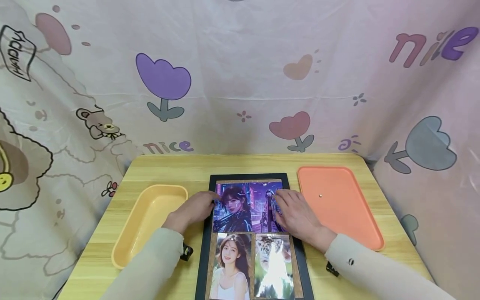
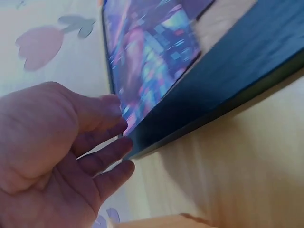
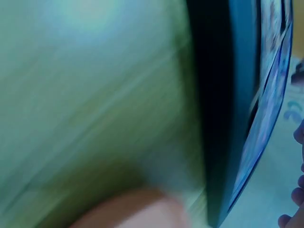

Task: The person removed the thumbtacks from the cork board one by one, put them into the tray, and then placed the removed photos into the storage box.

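A black-edged frame with a brown backing lies on the table, bearing photo prints in two rows. My left hand is at the outer edge of the upper-left neon print. In the left wrist view its thumb and fingertips meet a corner of that print beside the black border. Across from it, my right hand rests its fingers over the right side of the upper-right purple print. Below lie a portrait print and a tiger print with strong glare.
A yellow bin stands left of the frame. To the right lies an orange-pink tray with a small shiny round piece on it. A printed curtain hangs behind and on both sides of the wooden table.
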A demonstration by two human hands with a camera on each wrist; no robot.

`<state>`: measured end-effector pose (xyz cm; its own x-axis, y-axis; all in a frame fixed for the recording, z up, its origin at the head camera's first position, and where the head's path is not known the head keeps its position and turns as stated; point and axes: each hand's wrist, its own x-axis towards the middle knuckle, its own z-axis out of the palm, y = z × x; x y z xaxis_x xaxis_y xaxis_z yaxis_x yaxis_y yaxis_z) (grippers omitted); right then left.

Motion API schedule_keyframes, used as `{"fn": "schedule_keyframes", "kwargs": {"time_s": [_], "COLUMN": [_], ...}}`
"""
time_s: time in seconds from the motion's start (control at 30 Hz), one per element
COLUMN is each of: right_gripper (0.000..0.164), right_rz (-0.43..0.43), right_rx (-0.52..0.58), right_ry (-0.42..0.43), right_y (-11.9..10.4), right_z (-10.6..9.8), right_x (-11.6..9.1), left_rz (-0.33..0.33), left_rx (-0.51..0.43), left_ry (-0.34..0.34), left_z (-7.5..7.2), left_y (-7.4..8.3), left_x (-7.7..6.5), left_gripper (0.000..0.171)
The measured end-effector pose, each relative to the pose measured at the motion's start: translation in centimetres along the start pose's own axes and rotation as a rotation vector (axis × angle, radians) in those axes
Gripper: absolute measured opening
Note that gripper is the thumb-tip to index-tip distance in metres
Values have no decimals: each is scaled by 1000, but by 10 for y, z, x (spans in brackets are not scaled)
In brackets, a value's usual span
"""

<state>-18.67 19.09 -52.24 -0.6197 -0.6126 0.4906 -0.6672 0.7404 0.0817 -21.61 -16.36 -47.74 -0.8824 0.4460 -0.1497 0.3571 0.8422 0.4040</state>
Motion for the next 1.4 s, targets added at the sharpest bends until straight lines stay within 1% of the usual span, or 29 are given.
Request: {"fn": "schedule_keyframes", "kwargs": {"time_s": [0.1,0.17,0.23,0.33,0.43,0.5,0.63,0.73,0.8,0.93,1.07,1.27,1.4], "right_gripper": [54,55,57,58,59,59,63,67,69,70,71,70,69], "right_rz": [-25,-37,-46,-46,-39,-36,-18,-12,-17,-31,-31,-44,-46], "right_rx": [4,5,12,21,26,26,24,11,3,3,3,2,-2], "right_ry": [-14,-32,-53,-96,-141,-174,-250,-304,-336,-396,-446,-465,-465], "right_y": [-16,-25,-32,-41,-49,-53,-59,-62,-63,-66,-68,-67,-67], "right_z": [1,2,3,5,8,10,13,16,18,21,21,22,23], "right_x": [8,13,17,23,28,30,32,32,31,31,31,30,30], "left_rz": [-78,-126,-180,-242,-305,-338,-413,-454,-477,-513,-531,-558,-565], "left_rx": [-68,-95,-151,-245,-395,-510,-778,-903,-949,-991,-1024,-1070,-1098], "left_ry": [36,66,94,147,176,175,131,100,90,83,74,48,39], "left_z": [-9,-15,-20,-26,-29,-31,-30,-29,-28,-27,-26,-26,-26], "left_y": [-4,-7,-9,-11,-12,-12,-14,-18,-20,-25,-28,-29,-27], "left_x": [5,9,14,22,31,37,47,54,58,63,67,72,75], "left_gripper": [41,42,41,41,39,39,40,42,43,46,49,54,55]}}
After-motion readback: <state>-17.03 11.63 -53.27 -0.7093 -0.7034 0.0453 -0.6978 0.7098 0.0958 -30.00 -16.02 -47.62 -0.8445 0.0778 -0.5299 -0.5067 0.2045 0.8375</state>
